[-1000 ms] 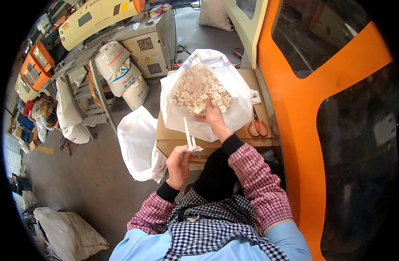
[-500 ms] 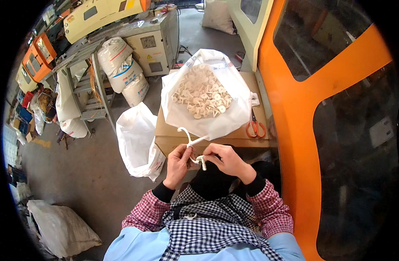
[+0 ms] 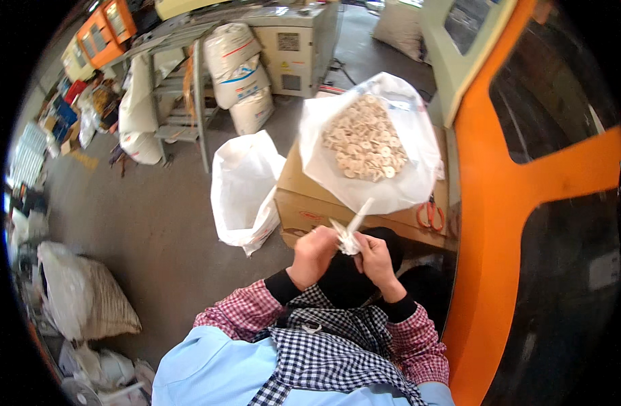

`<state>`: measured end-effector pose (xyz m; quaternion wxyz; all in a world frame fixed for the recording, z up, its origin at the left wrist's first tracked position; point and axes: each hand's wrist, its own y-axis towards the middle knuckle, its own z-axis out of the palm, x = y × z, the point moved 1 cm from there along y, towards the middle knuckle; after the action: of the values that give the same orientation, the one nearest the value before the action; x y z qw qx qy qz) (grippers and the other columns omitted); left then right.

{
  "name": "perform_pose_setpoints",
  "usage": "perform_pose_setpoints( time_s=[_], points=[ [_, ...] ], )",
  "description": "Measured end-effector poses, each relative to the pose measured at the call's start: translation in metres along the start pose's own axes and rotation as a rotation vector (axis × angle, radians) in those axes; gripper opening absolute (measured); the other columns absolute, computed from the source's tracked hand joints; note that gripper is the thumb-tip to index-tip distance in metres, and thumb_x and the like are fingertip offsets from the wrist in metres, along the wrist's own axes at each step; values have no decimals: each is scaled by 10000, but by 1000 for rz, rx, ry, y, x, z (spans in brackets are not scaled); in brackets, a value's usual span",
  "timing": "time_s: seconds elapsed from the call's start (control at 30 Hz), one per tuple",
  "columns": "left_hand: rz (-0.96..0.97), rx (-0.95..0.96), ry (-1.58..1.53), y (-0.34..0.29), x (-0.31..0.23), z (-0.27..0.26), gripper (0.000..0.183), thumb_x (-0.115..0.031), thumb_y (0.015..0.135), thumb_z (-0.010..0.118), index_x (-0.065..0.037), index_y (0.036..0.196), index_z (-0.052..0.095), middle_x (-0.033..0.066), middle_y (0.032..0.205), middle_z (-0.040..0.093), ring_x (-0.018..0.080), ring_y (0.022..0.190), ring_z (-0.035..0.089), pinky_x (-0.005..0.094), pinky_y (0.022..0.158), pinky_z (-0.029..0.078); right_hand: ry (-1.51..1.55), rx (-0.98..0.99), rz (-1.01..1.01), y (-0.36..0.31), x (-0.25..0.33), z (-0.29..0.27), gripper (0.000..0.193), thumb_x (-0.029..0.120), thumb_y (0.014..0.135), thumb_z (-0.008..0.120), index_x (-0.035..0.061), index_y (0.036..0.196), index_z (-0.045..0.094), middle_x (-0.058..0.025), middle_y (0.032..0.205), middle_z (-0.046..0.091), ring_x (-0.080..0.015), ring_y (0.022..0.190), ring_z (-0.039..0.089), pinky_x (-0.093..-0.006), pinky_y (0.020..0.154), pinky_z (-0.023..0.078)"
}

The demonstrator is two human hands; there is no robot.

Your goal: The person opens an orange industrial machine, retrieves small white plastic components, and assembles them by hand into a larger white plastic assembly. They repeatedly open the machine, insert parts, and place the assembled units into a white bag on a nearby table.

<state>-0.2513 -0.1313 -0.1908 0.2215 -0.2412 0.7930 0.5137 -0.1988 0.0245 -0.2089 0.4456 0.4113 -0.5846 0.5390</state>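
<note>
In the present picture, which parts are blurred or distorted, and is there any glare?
Head view: the left hand and white plastic piece look smeared, probably by motion; head view: fisheye distortion bows the orange machine frame, with black filling the corners; head view: pale reflections mark the lower dark window.

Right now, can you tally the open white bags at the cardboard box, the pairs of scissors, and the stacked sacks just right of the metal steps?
Open white bags: 2
Scissors: 1
Stacked sacks: 3
Total: 6
</note>
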Motion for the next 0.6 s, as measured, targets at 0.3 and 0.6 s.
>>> perform_pose_setpoints(
  time_s=[0.3,0.6],
  points=[
    [444,152,301,-11,18,-36,342,-66,665,614,35,990,580,97,910,562,194,703,553,306,658,497,-228,221,145,86,25,4,271,250,850,572,-9,810,644,-6,619,557,-77,477,456,-231,415,338],
    [93,-1,-42,-14,18,-71,250,-90,771,611,8,1000,623,143,905,654,249,789,637,339,668,518,391,666,638,28,-26,73,142,170,856,575,61,766,576,3,585,505,-99,481,456,-234,422,346]
  ],
)
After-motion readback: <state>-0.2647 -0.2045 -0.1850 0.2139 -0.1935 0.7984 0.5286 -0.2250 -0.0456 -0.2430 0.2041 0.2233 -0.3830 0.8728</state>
